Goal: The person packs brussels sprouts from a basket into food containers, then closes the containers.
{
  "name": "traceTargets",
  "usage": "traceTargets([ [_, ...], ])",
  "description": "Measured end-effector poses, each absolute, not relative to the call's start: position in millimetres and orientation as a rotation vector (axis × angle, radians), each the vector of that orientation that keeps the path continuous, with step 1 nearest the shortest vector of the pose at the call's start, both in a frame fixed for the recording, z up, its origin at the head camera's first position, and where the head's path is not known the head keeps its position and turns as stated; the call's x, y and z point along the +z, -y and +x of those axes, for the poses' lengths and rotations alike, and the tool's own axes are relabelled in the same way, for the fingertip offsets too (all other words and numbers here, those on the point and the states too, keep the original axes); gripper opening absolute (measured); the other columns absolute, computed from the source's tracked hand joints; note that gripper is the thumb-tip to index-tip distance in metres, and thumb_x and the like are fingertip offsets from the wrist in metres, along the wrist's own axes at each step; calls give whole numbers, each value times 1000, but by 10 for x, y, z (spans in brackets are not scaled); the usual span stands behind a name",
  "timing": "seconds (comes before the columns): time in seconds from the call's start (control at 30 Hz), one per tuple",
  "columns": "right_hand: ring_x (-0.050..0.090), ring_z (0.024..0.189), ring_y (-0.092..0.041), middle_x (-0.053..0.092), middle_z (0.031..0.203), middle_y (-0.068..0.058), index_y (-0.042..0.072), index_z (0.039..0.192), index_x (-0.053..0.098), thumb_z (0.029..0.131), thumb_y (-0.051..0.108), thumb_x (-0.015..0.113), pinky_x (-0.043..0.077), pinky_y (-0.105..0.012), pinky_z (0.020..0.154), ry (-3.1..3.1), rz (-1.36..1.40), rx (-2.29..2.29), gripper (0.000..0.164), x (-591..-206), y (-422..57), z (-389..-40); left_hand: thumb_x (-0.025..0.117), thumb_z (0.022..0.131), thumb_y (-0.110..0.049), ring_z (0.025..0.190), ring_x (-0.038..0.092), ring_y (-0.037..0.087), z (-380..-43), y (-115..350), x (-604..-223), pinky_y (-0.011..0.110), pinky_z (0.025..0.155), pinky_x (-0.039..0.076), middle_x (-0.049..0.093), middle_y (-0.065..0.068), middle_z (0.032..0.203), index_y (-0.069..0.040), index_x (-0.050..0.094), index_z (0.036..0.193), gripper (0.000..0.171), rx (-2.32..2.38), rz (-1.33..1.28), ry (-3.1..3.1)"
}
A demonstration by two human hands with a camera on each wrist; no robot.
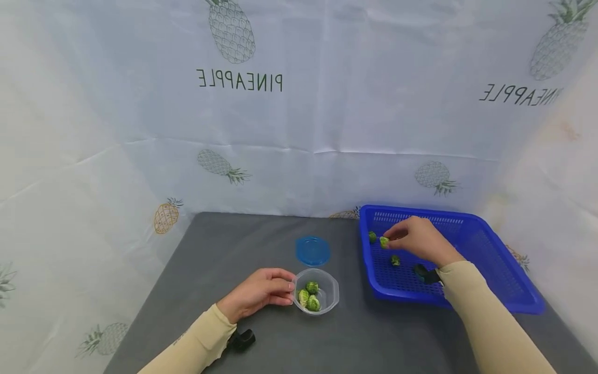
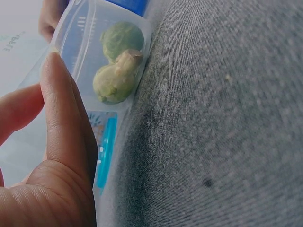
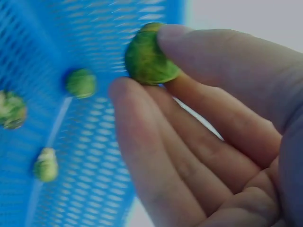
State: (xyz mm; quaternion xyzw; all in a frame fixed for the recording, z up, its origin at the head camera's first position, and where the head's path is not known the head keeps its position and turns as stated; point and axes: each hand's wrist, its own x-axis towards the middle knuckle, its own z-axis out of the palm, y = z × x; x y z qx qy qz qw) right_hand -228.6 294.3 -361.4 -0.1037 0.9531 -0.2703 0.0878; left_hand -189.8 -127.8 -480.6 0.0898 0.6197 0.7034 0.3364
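Note:
A clear plastic container (image 1: 329,306) stands on the grey table with several Brussels sprouts (image 1: 313,303) inside. My left hand (image 1: 261,292) rests against its left side, fingertips and thumb at the rim and fairly straight. In the left wrist view the thumb (image 2: 61,109) touches the container's edge, with sprouts (image 2: 113,82) showing through the wall. Over the blue basket (image 1: 366,259), my right hand (image 1: 416,240) pinches a Brussels sprout (image 3: 150,56) between thumb and fingertips. Other sprouts (image 3: 81,83) lie below it in the basket.
Behind the container lies a round blue lid (image 1: 313,251). The perforated basket takes up the right of the grey table (image 1: 224,249). A white curtain (image 1: 299,182) with pineapple prints hangs behind and at the sides.

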Motion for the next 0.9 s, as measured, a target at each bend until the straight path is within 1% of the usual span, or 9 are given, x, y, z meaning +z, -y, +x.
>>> traceTargets([
  [0.07,77,108,-26,83,115,-3,14,122,83,97,32,83,64,-55,95,-2846,-285,-823,31,-3544,-2915,-2166,71,104,-13,93,77,14,-1896,1257,-4813,32,91,68,76,7,105,7,61,141,43,1831,231,-1614],
  [0.17,78,102,-21,83,113,-2,15,123,83,97,33,83,66,-50,90,-2859,-285,-861,31,-3475,-2809,-2008,71,103,-13,92,77,14,-1894,1244,-4819,32,90,68,76,8,104,7,62,139,42,1837,214,-1613],
  [0.3,78,96,-15,83,107,1,16,121,83,97,28,83,67,-44,86,-2868,-322,-909,27,-3461,-2566,-1835,71,103,-13,92,77,14,-1904,1242,-4822,32,90,68,76,7,105,7,62,140,42,1837,215,-1615],
  [0.43,77,90,-10,83,103,3,14,119,83,97,21,83,68,-41,84,-2851,-383,-946,23,-3536,-2260,-1740,70,103,-12,92,77,14,-1915,1247,-4826,32,90,68,76,7,105,8,61,140,42,1836,216,-1619],
  [0.7,74,85,-6,82,101,4,15,112,84,93,12,85,64,-25,73,-2826,-489,-987,20,-3802,-1730,-1618,69,104,-12,94,76,14,-1921,1272,-4813,32,91,68,76,8,108,8,60,143,44,1833,232,-1626],
  [0.9,73,81,-6,82,97,3,13,109,85,90,8,87,62,-22,70,-2840,-547,-981,19,-3944,-1536,-1521,68,105,-12,94,77,14,-1907,1278,-4811,31,90,68,76,9,108,8,59,144,45,1839,246,-1608],
])
